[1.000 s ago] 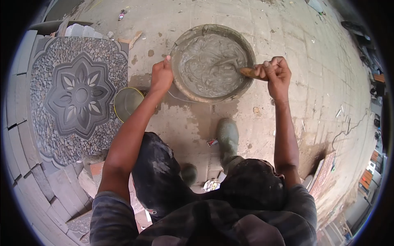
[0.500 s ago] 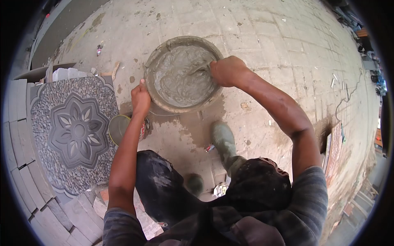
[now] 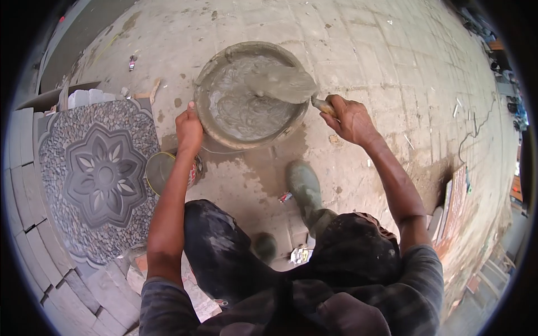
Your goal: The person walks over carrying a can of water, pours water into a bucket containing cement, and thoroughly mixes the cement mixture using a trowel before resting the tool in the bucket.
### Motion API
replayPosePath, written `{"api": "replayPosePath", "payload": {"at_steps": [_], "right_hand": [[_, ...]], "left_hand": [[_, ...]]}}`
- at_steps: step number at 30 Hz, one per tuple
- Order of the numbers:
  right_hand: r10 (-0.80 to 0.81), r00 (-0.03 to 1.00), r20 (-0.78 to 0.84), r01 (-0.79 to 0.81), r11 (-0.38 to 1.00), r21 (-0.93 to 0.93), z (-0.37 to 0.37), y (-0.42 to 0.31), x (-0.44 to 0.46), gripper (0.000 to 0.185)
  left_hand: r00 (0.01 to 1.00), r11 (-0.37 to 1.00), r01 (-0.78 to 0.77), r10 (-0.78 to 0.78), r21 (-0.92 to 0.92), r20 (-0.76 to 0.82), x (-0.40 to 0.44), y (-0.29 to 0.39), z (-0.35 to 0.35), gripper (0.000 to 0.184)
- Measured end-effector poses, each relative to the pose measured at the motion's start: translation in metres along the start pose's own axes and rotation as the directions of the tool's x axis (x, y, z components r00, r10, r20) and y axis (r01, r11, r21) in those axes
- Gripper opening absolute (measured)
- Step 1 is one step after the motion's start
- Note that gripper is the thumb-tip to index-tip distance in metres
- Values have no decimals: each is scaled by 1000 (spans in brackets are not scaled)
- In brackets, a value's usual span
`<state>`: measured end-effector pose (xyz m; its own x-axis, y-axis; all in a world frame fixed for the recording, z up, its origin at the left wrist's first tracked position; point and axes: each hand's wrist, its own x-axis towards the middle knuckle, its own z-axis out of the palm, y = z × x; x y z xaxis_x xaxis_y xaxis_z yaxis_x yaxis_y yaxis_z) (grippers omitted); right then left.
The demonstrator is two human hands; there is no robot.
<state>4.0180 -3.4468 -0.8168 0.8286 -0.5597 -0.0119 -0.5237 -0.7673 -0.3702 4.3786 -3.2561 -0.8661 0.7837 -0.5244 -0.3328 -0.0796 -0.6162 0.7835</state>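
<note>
A round basin (image 3: 210, 130) of wet grey mortar (image 3: 235, 115) rests on the paved ground. My left hand (image 3: 189, 130) grips its left rim, thumb on top and fingers curled around the outside. Beyond the right rim, my right hand (image 3: 348, 120) is closed on the wooden handle of a trowel (image 3: 288, 84). The mortar-coated blade is raised over the right part of the basin, its tip pointing left. Below my left hand stands a small bucket (image 3: 160, 172) with a yellow rim, partly hidden by my forearm.
At left, a patterned stone tile (image 3: 105, 173) with a flower relief lies beside grey blocks (image 3: 33, 196). My boots (image 3: 304, 185) stand below the basin. Boards (image 3: 453, 201) lean at the lower right, near a thin cable (image 3: 469, 131).
My right hand has moved right and turned, and the trowel blade has come up out of the mortar. My left hand stays on the rim. Earlier, the whole view shifted.
</note>
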Motion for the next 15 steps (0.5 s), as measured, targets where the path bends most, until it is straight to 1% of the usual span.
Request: {"api": "replayPosePath", "payload": {"at_steps": [3, 5, 6, 8, 9, 11, 12, 13, 14, 15], "right_hand": [[78, 997, 22, -79, 996, 44, 51, 28, -9, 29], [124, 984, 129, -123, 992, -16, 59, 30, -11, 28], [147, 971, 186, -141, 989, -47, 64, 32, -12, 27], [138, 976, 170, -115, 984, -136, 66, 35, -10, 26], [137, 977, 165, -107, 978, -179, 66, 34, -16, 26], [144, 980, 140, -113, 971, -210, 72, 43, -43, 25], [139, 984, 111, -111, 967, -228, 75, 50, -53, 25], [176, 980, 91, -164, 978, -129, 75, 52, -69, 26], [202, 975, 97, -189, 973, -129, 74, 57, -82, 27], [235, 966, 108, -222, 967, -127, 73, 62, -98, 28]], "left_hand": [[1000, 999, 19, -20, 51, 22, 13, -10, -3, 56], [998, 998, 43, -45, 47, 38, 9, -6, -4, 57], [999, 999, 20, -21, 25, 40, 9, -5, -4, 57], [999, 1000, -9, 10, -18, 45, 3, -2, -3, 58], [998, 1000, 13, -13, 3, 61, -1, 0, -3, 59], [996, 999, 40, -42, 35, 73, -4, 9, -6, 59], [997, 995, 47, -51, 85, 51, -4, 15, -8, 60], [998, 990, 53, -57, 130, 27, -5, 21, -7, 60], [997, 981, 74, -77, 179, 6, -9, 21, -6, 60], [997, 987, 63, -68, 145, 29, -9, 17, -5, 60]]}}
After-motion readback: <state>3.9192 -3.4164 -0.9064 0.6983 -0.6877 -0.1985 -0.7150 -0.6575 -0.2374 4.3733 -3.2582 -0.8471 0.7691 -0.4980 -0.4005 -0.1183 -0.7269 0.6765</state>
